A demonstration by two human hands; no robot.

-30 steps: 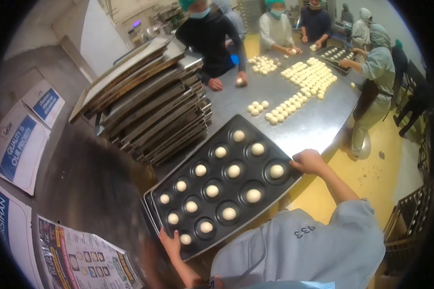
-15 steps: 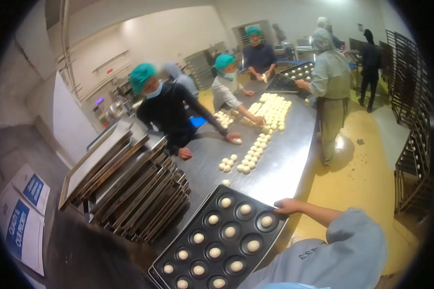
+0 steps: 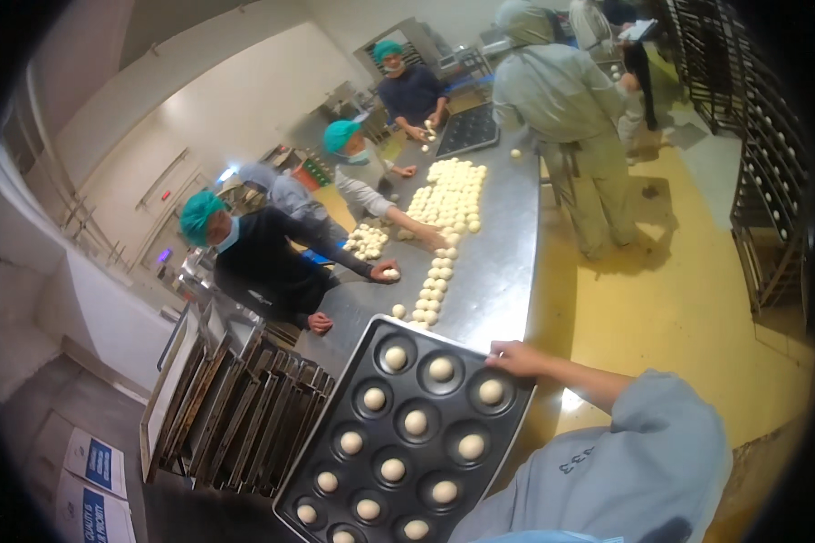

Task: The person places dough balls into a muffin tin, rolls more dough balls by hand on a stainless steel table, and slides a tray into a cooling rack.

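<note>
right hand [image 3: 516,358]: pinching the far right corner of the cupped baking tray [image 3: 383,434]
left hand: out of view, i cannot tell its grip
tray: below and to the left of the right grip
dough balls [image 3: 416,422]: one in each visible cup

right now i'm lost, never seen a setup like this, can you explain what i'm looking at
There's no machine here: a person works with bare hands. The picture comes from a wide fisheye camera worn on that person's head, so straight edges bend. The right hand grips a corner of a black baking tray, whose round wells hold pale dough balls. The left hand is out of view. Beyond, loose dough balls lie on a metal table, with co-workers in green caps around it. At left is a stack of trays.
</note>
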